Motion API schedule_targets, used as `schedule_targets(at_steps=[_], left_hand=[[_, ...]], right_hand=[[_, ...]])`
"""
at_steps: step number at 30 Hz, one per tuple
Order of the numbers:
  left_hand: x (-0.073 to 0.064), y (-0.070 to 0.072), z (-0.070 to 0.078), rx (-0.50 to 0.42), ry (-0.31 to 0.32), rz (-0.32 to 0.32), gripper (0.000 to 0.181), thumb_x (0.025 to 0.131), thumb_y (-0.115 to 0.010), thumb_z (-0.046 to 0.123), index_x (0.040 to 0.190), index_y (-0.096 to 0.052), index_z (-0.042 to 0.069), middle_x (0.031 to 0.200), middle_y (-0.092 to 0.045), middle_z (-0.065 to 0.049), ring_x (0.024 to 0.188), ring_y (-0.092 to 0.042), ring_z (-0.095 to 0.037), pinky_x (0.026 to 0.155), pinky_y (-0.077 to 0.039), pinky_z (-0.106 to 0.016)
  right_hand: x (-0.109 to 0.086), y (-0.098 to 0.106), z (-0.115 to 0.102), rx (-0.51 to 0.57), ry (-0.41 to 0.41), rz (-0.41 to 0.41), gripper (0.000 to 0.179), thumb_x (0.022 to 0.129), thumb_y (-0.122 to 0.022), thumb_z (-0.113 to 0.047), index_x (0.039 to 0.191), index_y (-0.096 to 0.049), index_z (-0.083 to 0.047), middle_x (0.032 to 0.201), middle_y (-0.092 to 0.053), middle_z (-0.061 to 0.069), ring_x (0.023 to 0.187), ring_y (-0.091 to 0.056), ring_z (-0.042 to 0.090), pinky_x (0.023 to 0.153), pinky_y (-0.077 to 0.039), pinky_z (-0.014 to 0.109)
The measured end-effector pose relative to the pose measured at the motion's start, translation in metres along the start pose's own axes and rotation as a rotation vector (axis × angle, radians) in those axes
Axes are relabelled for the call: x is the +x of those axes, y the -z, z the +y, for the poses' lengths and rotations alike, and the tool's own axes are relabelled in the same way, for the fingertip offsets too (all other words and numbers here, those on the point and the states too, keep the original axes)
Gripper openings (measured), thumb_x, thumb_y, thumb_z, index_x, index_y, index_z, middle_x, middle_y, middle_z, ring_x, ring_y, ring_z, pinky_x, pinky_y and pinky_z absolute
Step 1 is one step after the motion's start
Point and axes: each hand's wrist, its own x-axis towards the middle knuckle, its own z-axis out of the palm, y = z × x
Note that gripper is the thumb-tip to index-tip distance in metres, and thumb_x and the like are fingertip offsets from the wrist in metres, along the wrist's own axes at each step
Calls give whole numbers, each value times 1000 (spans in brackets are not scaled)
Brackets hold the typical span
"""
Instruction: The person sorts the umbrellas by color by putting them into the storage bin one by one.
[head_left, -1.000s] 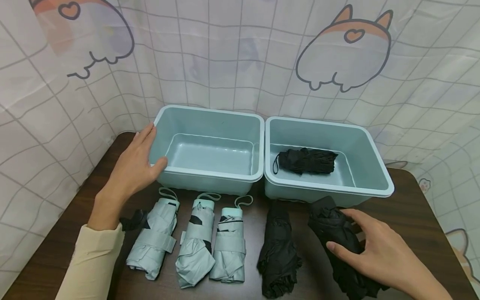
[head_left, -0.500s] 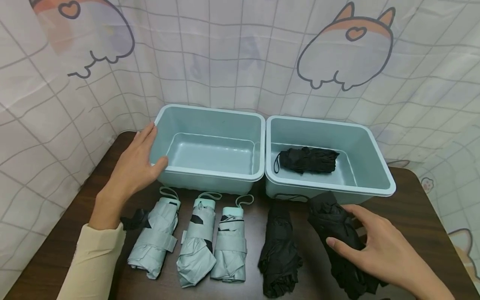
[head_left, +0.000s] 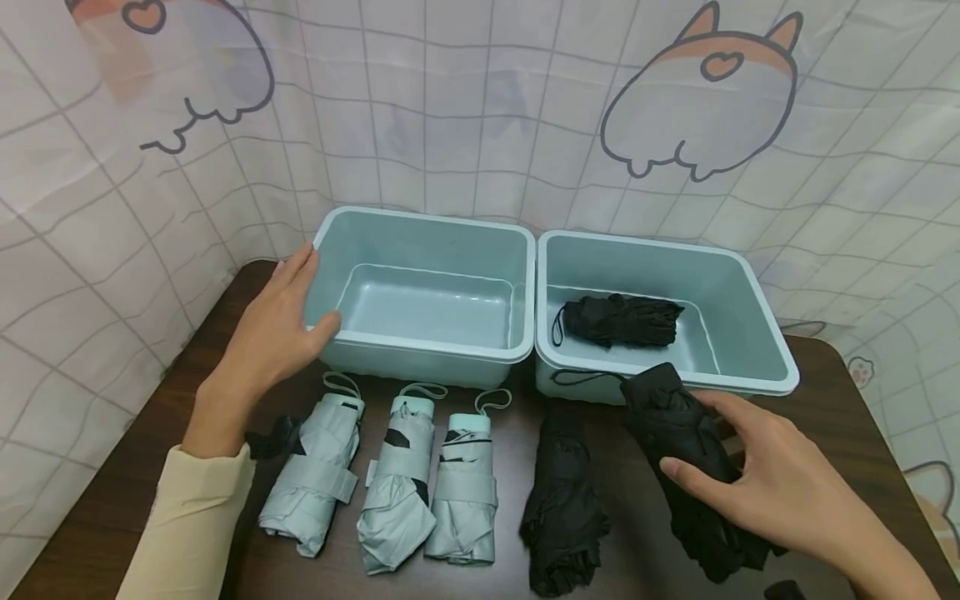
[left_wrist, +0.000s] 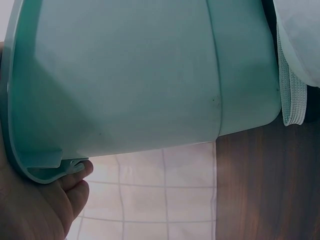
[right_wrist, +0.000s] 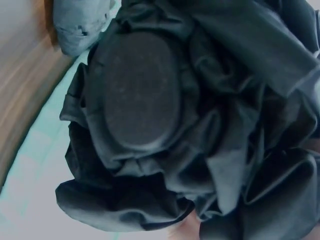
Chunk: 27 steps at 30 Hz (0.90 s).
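My right hand holds a black folded umbrella, thumb on its near side and fingers over the far side. Its handle end overlaps the front rim of the right bin, and a wrist loop hangs off it. In the right wrist view, the umbrella's flat oval end sits among loose fabric. My left hand rests along the left corner of the light blue left bin, fingers straight, thumb at the front rim. Inside the right bin lies another black folded umbrella.
Three pale green folded umbrellas lie in a row before the left bin, loops toward it. Another black umbrella lies right of them on the dark wooden table. A white checked curtain hangs behind the bins.
My right hand has raised the black umbrella and moved it slightly forward toward the right bin. My left hand stays at the left bin's corner.
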Motion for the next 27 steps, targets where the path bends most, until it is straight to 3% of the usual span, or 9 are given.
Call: schedule_targets(at_steps=[7,17,27], left_hand=[[1,1,0,7,-1,-6,84,98,-56,34,168,-22,1,178,-19,-19,160,-24,-53,125,-27,-72],[1,2,1,8,0,-5,84,98,-56,33,168,-22,1,177,-20,-19,160,-25,-53,125,-27,-72],[0,1,1,15,0,3,84,97,-56,33,167,-23,0,177,-22,-20,159,-26,-54,125,-28,-71]], right_hand=[[5,4,-1,5,19,21,85,87,-82,-54,151,-52,-7,138,-67,27,91,-74,24,67,-59,48],[10,6,-4,-2,25,26,85,87,-82,-55,152,-52,-8,137,-68,25,88,-73,20,66,-56,43],[15,12,-4,-8,47,40,86,87,-83,-53,151,-52,-3,138,-67,28,89,-73,25,69,-59,51]])
